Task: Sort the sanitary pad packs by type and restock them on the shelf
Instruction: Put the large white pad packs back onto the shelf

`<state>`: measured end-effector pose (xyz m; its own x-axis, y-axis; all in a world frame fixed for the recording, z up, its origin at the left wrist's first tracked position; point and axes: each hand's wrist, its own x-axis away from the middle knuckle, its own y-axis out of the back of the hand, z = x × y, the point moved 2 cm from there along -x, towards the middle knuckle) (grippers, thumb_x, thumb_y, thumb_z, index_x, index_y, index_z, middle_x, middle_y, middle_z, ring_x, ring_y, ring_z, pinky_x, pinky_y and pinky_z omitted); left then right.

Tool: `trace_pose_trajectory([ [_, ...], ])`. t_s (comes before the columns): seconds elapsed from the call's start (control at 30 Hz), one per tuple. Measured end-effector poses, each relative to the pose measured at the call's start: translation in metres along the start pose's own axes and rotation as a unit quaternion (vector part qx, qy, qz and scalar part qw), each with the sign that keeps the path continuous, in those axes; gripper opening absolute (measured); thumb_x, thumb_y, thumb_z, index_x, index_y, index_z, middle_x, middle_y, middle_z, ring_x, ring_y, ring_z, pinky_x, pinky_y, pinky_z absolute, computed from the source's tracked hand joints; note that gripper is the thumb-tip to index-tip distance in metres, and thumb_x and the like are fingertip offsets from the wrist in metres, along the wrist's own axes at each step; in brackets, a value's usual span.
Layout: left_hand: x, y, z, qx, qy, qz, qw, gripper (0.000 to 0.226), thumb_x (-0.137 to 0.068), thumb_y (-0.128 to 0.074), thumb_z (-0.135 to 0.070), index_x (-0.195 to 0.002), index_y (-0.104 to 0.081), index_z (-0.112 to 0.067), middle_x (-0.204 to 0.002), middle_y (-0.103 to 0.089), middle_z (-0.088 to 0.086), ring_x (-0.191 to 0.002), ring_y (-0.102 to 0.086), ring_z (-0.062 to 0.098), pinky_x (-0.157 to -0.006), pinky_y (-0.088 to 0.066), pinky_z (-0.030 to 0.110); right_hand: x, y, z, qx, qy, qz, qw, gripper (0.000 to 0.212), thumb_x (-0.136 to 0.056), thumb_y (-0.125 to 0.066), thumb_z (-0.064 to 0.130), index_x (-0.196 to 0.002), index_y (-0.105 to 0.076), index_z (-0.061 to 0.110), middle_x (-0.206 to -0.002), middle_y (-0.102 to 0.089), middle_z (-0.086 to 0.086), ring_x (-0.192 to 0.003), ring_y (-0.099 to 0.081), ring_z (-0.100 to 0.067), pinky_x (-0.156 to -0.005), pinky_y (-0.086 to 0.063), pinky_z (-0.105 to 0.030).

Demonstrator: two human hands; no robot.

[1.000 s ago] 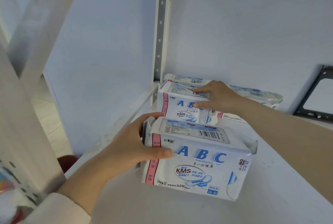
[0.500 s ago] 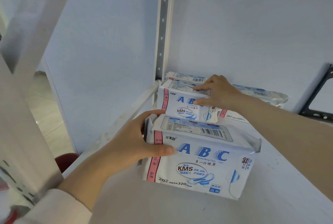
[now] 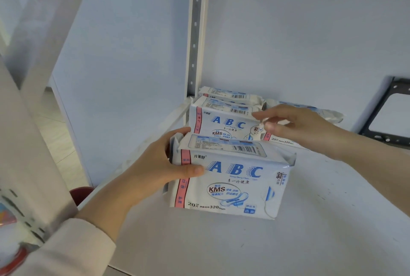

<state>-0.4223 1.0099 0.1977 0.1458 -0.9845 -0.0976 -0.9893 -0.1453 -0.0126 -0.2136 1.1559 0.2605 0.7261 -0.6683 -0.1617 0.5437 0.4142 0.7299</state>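
As my left hand (image 3: 155, 171) grips the front pack (image 3: 230, 178), my right hand (image 3: 295, 125) has slid over to pinch the second pack (image 3: 224, 122) by its end, straightening the row.

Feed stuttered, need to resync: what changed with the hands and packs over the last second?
The right hand slid right, off the face of the second pack; its fingers now seem to pinch that pack's right end seal. The left hand still grips the front pack, which stays upright.

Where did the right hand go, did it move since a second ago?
Yes. Judged against the shelf post, the right hand slid rightward, from the middle pack's front face to its right end.
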Motion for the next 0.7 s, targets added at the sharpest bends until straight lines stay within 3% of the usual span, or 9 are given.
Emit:
trace_pose_trajectory([
  [0.1, 0.000, -0.001, -0.001, -0.012, -0.007, -0.003, 1.000, 0.067, -0.053, -0.074, -0.007, -0.112, -0.053, -0.031, -0.096, -0.073, -0.010, -0.086, -0.070, 0.012, -0.062, -0.055, 0.022, 0.014, -0.002, -0.008, -0.050, -0.009, 0.029, 0.998, 0.045, -0.055, -0.064, 0.073, -0.097, -0.065, 0.055, -0.112, -0.064, 0.020, -0.106, -0.057, 0.001, -0.095, -0.042, -0.021],
  [0.17, -0.001, -0.002, -0.001, -0.019, -0.013, -0.007, 1.000, 0.062, -0.054, -0.073, -0.008, -0.106, -0.055, -0.034, -0.094, -0.073, -0.013, -0.085, -0.070, 0.010, -0.061, -0.055, 0.021, 0.019, -0.005, -0.014, -0.062, -0.021, 0.045, 0.997, 0.044, -0.052, -0.067, 0.067, -0.094, -0.063, 0.058, -0.111, -0.063, 0.026, -0.105, -0.057, 0.003, -0.091, -0.044, -0.019],
  [0.27, -0.005, -0.003, 0.000, -0.050, -0.014, -0.017, 0.998, 0.057, -0.054, -0.075, -0.013, -0.105, -0.056, -0.032, -0.096, -0.072, -0.013, -0.088, -0.069, 0.010, -0.065, -0.057, 0.024, 0.024, -0.009, -0.019, -0.061, -0.024, 0.065, 0.996, 0.066, -0.033, -0.074, 0.075, -0.096, -0.062, 0.061, -0.116, -0.058, 0.028, -0.107, -0.052, 0.008, -0.087, -0.045, -0.015],
  [0.37, -0.010, -0.003, 0.001, -0.087, -0.022, -0.040, 0.995, 0.055, -0.061, -0.078, -0.009, -0.103, -0.055, -0.037, -0.090, -0.070, -0.023, -0.085, -0.068, 0.000, -0.062, -0.055, 0.019, 0.024, -0.011, -0.018, -0.068, -0.014, 0.045, 0.997, 0.057, -0.046, -0.085, 0.048, -0.099, -0.066, 0.048, -0.122, -0.055, 0.025, -0.105, -0.050, 0.014, -0.082, -0.045, -0.010],
  [0.43, -0.014, -0.001, 0.002, -0.100, -0.035, -0.059, 0.993, 0.058, -0.068, -0.075, -0.002, -0.095, -0.049, -0.046, -0.079, -0.065, -0.036, -0.078, -0.063, -0.012, -0.056, -0.050, 0.010, 0.023, -0.013, -0.019, -0.047, -0.004, 0.017, 0.999, 0.053, -0.053, -0.080, 0.032, -0.103, -0.065, 0.039, -0.122, -0.053, 0.023, -0.104, -0.048, 0.015, -0.078, -0.044, -0.007],
  [0.57, -0.021, 0.003, 0.007, -0.112, -0.050, -0.110, 0.986, 0.059, -0.072, -0.072, 0.002, -0.105, -0.049, -0.042, -0.086, -0.063, -0.031, -0.079, -0.060, -0.018, -0.058, -0.047, 0.006, 0.019, -0.024, -0.021, -0.050, 0.002, -0.046, 0.998, 0.057, -0.044, -0.075, 0.046, -0.099, -0.067, 0.038, -0.121, -0.052, 0.018, -0.112, -0.049, 0.001, -0.083, -0.047, -0.017],
  [0.7, -0.027, 0.002, 0.009, -0.110, -0.054, -0.125, 0.985, 0.055, -0.077, -0.068, 0.002, -0.115, -0.047, -0.031, -0.097, -0.061, -0.022, -0.078, -0.061, -0.016, -0.057, -0.047, 0.006, 0.017, -0.031, -0.023, -0.060, 0.010, -0.089, 0.994, 0.058, -0.045, -0.072, 0.049, -0.101, -0.065, 0.038, -0.118, -0.053, 0.019, -0.111, -0.048, 0.005, -0.088, -0.044, -0.019],
])
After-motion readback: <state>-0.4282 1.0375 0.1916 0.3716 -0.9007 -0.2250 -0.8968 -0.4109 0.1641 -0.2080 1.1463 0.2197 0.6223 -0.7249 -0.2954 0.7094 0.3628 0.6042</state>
